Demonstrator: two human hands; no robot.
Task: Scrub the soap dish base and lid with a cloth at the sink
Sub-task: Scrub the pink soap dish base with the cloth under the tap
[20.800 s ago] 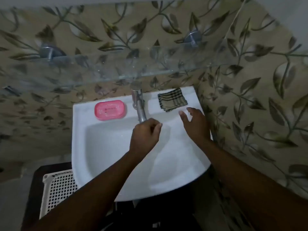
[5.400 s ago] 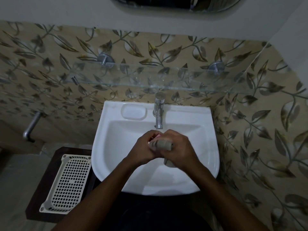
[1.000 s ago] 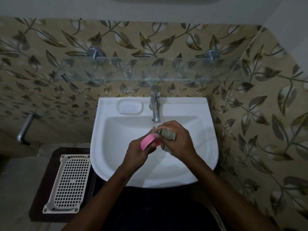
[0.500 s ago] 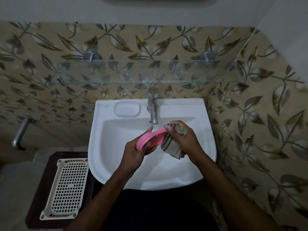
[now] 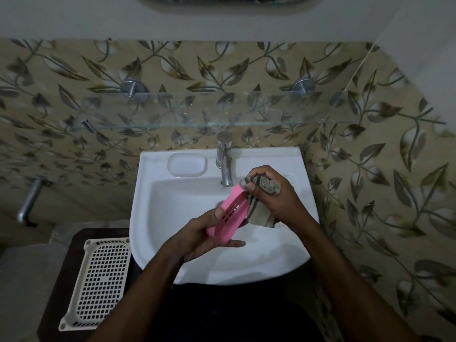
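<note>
Left hand (image 5: pixel 197 234) grips the lower end of the pink soap dish piece (image 5: pixel 228 218): thumb on its slotted face, fingers curled under, one finger sticking out straight below. Piece is held tilted over the sink (image 5: pixel 158 243) basin, just below the tap (image 5: pixel 225 166), prob. so drips & grime fall in the bowl. Slots suggest it's the base, but can't say for sure; other half not in view. Right hand (image 5: pixel 276 196) is fisted round the bunched checked cloth (image 5: pixel 264 185), thumb pressing it onto the piece's upper end, w/ a loose tail hanging beside. A tight wad prob. gives more rubbing pressure. Moulded soap recess (image 5: pixel 186 164) on the rim, left of tap, is likely where the dish goes back. No brand, label or legible writing anywhere.
</note>
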